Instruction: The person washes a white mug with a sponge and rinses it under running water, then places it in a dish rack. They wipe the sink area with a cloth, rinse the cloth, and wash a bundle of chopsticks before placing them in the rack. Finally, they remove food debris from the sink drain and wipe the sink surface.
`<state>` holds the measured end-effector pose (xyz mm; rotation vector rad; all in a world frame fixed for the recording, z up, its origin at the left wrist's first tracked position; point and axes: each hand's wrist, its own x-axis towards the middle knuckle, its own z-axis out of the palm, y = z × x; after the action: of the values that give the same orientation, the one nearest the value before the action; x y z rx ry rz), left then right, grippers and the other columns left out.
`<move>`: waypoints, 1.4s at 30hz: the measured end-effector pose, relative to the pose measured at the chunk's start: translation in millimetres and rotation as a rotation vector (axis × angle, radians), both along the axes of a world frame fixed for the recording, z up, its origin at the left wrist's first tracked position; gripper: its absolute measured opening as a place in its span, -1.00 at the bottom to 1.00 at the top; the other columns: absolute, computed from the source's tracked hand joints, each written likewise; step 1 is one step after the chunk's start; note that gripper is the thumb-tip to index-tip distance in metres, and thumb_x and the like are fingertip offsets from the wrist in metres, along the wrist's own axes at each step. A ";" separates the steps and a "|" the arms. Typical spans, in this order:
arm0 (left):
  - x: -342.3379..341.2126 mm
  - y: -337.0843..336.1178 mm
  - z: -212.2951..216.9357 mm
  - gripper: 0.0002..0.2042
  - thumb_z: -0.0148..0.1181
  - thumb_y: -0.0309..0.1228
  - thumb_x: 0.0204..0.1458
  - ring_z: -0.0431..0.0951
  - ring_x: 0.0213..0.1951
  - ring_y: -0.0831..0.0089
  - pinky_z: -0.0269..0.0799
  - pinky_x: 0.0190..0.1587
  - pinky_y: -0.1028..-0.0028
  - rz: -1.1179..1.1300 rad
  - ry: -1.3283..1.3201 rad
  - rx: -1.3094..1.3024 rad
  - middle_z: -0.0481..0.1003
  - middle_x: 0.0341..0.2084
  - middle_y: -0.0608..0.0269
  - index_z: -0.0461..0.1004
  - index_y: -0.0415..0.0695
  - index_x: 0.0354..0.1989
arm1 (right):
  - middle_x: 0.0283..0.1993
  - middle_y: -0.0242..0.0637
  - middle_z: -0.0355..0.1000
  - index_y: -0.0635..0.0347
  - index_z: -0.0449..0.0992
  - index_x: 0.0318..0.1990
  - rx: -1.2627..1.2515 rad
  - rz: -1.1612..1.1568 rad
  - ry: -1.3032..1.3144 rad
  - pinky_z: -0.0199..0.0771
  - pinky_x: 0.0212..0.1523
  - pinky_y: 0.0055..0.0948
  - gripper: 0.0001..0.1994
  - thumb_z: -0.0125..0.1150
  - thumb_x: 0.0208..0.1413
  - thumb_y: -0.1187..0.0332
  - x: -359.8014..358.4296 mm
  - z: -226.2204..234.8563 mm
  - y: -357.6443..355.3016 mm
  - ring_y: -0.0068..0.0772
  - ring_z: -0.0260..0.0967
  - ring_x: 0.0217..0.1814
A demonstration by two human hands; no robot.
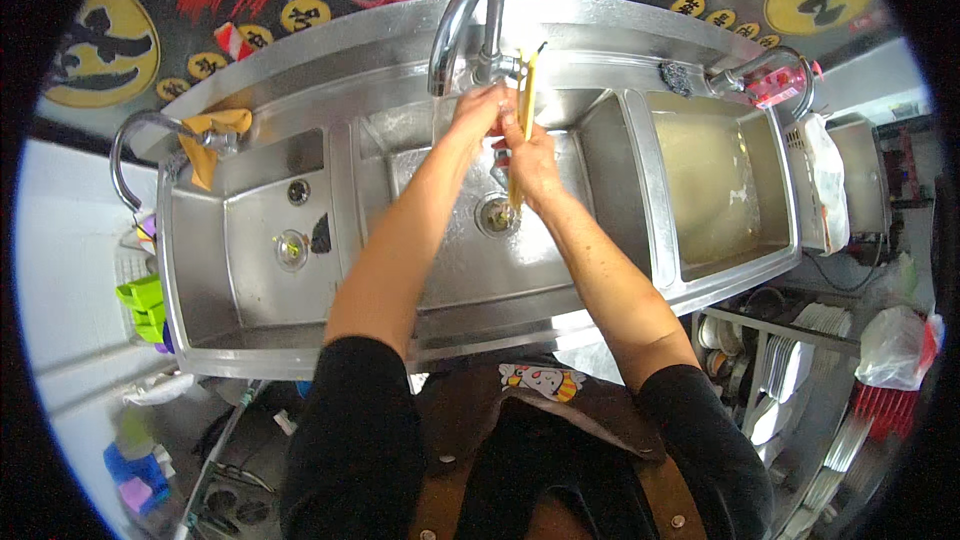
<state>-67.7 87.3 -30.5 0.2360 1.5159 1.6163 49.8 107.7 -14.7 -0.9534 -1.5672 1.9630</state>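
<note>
My two hands are close together under the chrome tap (470, 25), over the far part of the middle sink basin (470, 275). In my right hand (533, 162) is a long thin yellow stick-like thing (530, 90), with the fingers closed round it. It stands nearly upright in view, with a dark bit at its upper end; its lower end points toward the drain (496, 216). Fingers bent, my left hand (482, 112) meets the right one beside the stick. What lies between its fingers is hidden.
The left basin (270, 285) has a drain, a clear round piece and a dark scrap. Cloudy water (710, 190) stands in the right basin. An orange cloth (215, 135) hangs by the left tap. A dark scouring pad (676, 78) and a pink bottle (780, 87) are at the back right.
</note>
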 end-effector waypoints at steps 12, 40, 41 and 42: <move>64.1 -80.5 -0.2 -0.38 -0.22 0.12 0.22 0.22 0.26 0.37 0.12 0.28 0.31 0.242 -0.513 0.491 0.24 0.24 0.28 0.08 0.01 0.34 | 0.37 0.10 0.05 0.22 0.29 0.25 0.552 0.168 -0.302 -0.17 0.41 -0.15 -0.26 -0.24 0.19 -0.25 -56.3 -11.9 -24.4 0.07 -0.11 0.46; 27.9 -85.7 7.7 -0.48 -0.35 -0.11 0.31 -0.01 0.37 0.19 -0.10 0.36 0.29 0.385 0.551 -0.011 0.07 0.32 0.04 0.01 -0.10 0.37 | 0.01 -0.08 0.45 0.36 0.41 0.00 -0.428 0.104 0.285 0.35 0.13 -0.36 -0.58 -0.11 0.32 0.12 -76.5 28.4 -41.2 -0.28 0.37 0.08; 20.7 -88.5 -21.6 -0.48 -0.35 -0.11 0.31 0.02 0.35 0.17 -0.08 0.35 0.28 0.354 0.701 -0.145 0.12 0.29 0.03 0.03 -0.10 0.36 | 0.01 -0.07 0.45 0.36 0.42 -0.04 -0.447 0.067 0.328 0.35 0.14 -0.35 -0.58 -0.11 0.32 0.10 -75.4 34.5 -41.8 -0.26 0.37 0.08; 14.7 -93.8 -40.7 -0.48 -0.35 -0.11 0.31 0.05 0.34 0.14 -0.07 0.34 0.27 0.315 0.847 -0.286 0.18 0.26 0.03 0.05 -0.11 0.36 | 0.01 -0.05 0.45 0.35 0.42 -0.08 -0.470 0.026 0.370 0.34 0.14 -0.34 -0.58 -0.12 0.32 0.09 -73.4 36.6 -40.9 -0.25 0.38 0.08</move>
<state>-53.0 -6.5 -71.2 0.5965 2.5071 1.5869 -23.6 66.8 22.0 -0.6757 -0.9395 2.4143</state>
